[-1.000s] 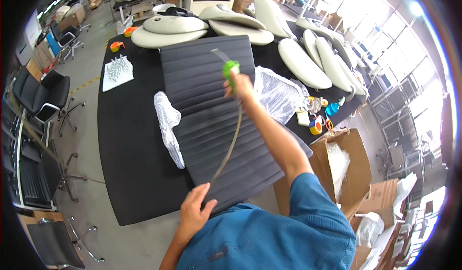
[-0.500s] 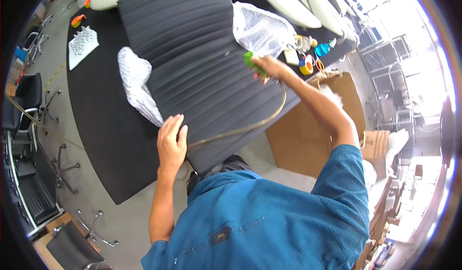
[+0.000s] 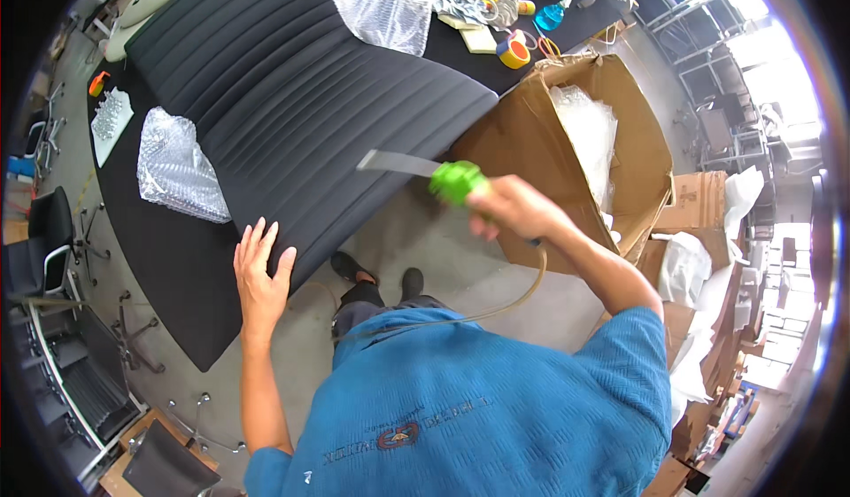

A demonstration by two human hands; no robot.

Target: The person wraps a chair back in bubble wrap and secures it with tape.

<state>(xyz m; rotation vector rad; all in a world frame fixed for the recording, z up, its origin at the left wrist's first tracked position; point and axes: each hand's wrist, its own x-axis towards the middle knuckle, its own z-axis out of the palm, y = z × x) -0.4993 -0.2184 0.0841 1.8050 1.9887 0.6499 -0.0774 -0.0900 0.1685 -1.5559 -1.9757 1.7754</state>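
Note:
A black ribbed chair seat and back lies on the dark table. My right hand is closed around a green air blow gun, held over the near right edge of the seat. Its pale, motion-smeared nozzle points left across the ribs. A thin yellowish hose hangs from its handle and curves back past my shirt. My left hand rests with fingers apart at the seat's near left corner. Just beyond it, bubble wrap covers a part beside the seat; more bubble wrap lies on the far right.
An open cardboard box with white wrapping stands to the right. Tape and a blue spray bottle sit at the table's far right. A white tray of metal parts lies far left. Chairs stand on the left.
The blow gun in my right hand has come nearer, off the middle of the seat to its near edge. My left hand still rests at the near left corner. My view has shifted right.

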